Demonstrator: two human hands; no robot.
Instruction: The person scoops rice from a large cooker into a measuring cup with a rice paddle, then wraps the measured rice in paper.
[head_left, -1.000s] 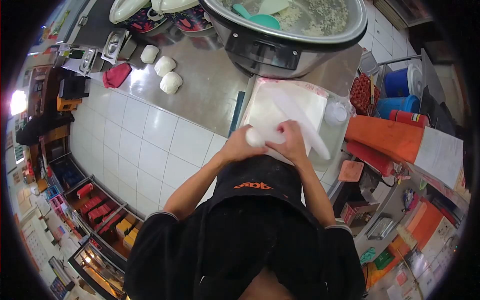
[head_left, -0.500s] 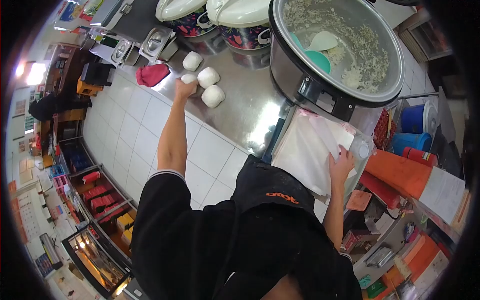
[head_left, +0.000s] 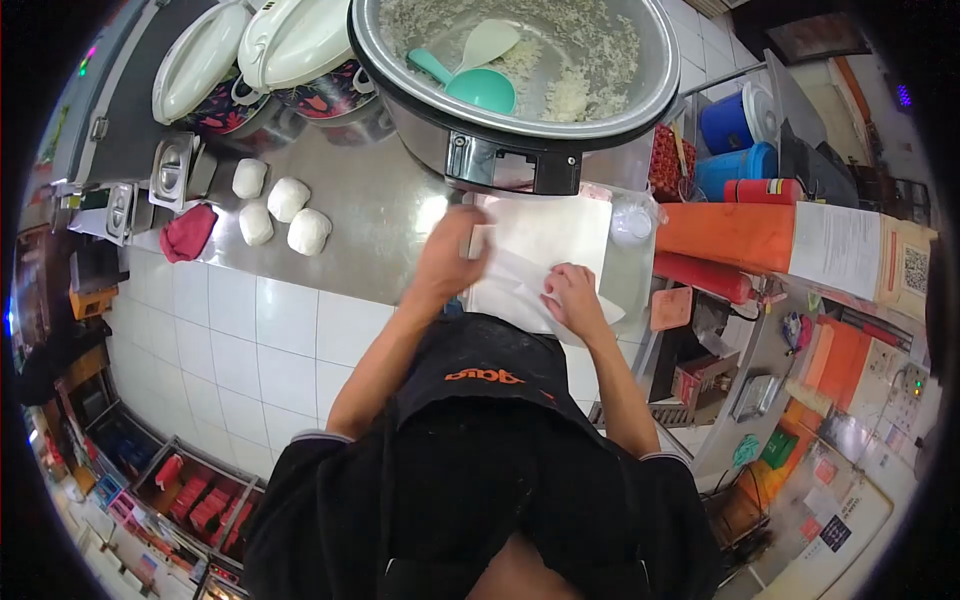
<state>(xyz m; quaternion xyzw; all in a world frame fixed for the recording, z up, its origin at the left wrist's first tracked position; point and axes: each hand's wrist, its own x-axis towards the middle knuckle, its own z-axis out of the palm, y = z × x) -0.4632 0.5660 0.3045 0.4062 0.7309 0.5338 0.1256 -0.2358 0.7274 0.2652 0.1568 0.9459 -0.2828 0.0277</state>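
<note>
Nearest, the right hand point(head_left: 574, 297) curls its fingers against a loose white sheet point(head_left: 511, 268) lying over a paper stack point(head_left: 557, 222), though whether it pinches the sheet I cannot tell; the left hand point(head_left: 449, 258), blurred, is at the stack's left edge, its grasp unclear. Farther left, four white balls point(head_left: 289, 199) sit on the metal counter point(head_left: 355, 235). Beyond the stack stands a large cooker point(head_left: 420, 130) with rice clinging inside.
</note>
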